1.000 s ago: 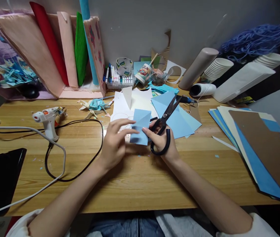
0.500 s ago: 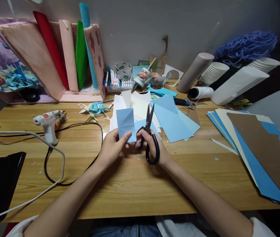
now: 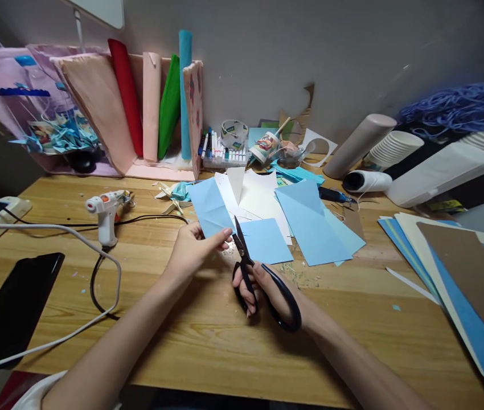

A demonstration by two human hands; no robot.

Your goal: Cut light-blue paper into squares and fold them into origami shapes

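Creased light-blue paper [image 3: 211, 206] held over the table [image 3: 208, 347], near its middle, pinched at the near right corner between thumb and fingers of the left hand [image 3: 194, 248]. Black-handled scissors [image 3: 242, 254] gripped in the right hand [image 3: 275, 291], thumb and fingers in the handle loops, blades slightly parted and pointing away, tips right by the pinched corner; contact between blade and paper too close to tell.

Just beyond the scissors, flat on the table, a blue square [image 3: 267, 242], partly over white sheets [image 3: 263, 196]. To the right, a larger blue sheet [image 3: 310, 222] over a paler one.

Farther left, a white glue gun [image 3: 106, 215] and, nearer the table edge, a flat black device [image 3: 15, 307]. Far right, a stack of brown, blue and cream card [image 3: 464, 267].

Along the back, markers [image 3: 222, 155], a tape roll [image 3: 234, 135], a tilted paper cup [image 3: 264, 147], a white spool [image 3: 372, 181] and a tangle of blue yarn [image 3: 459, 108]. Back left, coloured rolls, including a red roll [image 3: 126, 99] and a green roll [image 3: 169, 108], in a pink holder.
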